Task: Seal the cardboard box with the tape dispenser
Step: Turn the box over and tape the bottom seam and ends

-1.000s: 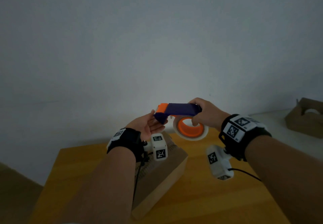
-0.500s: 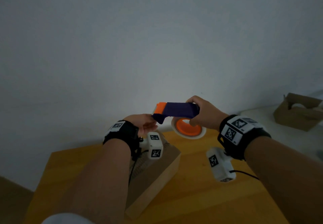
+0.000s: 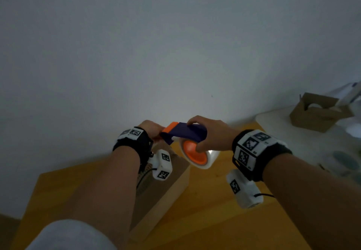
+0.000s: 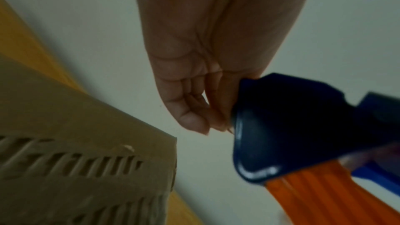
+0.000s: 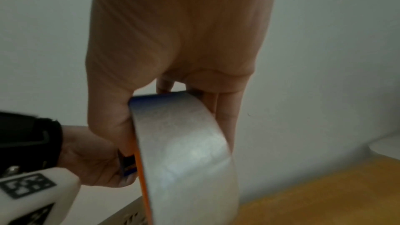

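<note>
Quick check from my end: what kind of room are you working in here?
Probably a plain indoor packing or work corner, not a warehouse. A bare pale wall stands right behind a small wooden table bearing the cardboard box, and a second open carton sits on a white surface to the right.

Two hands: a left hand [image 3: 151, 127] and a right hand [image 3: 212, 133]. One tape dispenser [image 3: 185, 132] carrying one roll of tape [image 3: 210, 157]. Two cardboard boxes: one closed box [image 3: 166, 187] on one wooden table [image 3: 214, 220], one open box [image 3: 320, 113] far right.
</note>
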{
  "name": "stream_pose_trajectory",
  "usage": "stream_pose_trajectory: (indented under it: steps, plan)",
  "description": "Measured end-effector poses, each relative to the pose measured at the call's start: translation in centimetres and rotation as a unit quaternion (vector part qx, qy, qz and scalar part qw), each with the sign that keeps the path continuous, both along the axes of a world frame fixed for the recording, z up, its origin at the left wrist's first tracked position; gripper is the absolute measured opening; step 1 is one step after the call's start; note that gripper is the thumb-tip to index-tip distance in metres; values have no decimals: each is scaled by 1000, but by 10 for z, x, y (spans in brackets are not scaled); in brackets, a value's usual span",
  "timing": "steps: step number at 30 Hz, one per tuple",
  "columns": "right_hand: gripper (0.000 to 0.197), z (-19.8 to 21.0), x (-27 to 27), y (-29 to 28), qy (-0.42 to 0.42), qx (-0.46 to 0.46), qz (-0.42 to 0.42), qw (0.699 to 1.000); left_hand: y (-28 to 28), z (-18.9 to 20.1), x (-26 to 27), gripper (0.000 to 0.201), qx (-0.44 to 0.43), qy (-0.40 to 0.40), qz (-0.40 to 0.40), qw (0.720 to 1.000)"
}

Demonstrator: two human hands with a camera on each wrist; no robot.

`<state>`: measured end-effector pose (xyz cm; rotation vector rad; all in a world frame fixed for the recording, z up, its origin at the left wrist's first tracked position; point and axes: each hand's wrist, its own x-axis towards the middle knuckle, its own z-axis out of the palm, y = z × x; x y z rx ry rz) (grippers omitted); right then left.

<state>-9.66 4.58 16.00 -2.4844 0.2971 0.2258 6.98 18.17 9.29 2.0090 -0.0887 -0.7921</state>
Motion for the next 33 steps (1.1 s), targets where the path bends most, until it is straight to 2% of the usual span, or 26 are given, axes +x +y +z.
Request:
stream_pose_trajectory:
  steps: [2,6,9,16,19,25,33]
  plan:
    - [64,4,-1,0,26,-6,4,1000,-2,1,-2,24,35,-33,-25,998]
    - [62,11,-7,-1,71,-36,18,997,-8,4,-8,9,95,-84,-75,989]
    - [66,12,-14,-2,111,-41,17,993,-7,5,-8,5,123,-109,-81,983]
    - [71,6,-26,3,189,-60,20,980,2,-9,4,9,180,-131,-103,969]
    - [71,5,-28,3,210,-71,32,975,7,-8,2,14,175,-166,-91,966]
    - [73,-5,-31,6,231,-119,54,964,13,-14,1,24,132,-136,-111,976]
    - [70,-5,-27,4,240,-118,54,962,6,-16,-2,19,136,-178,-107,969]
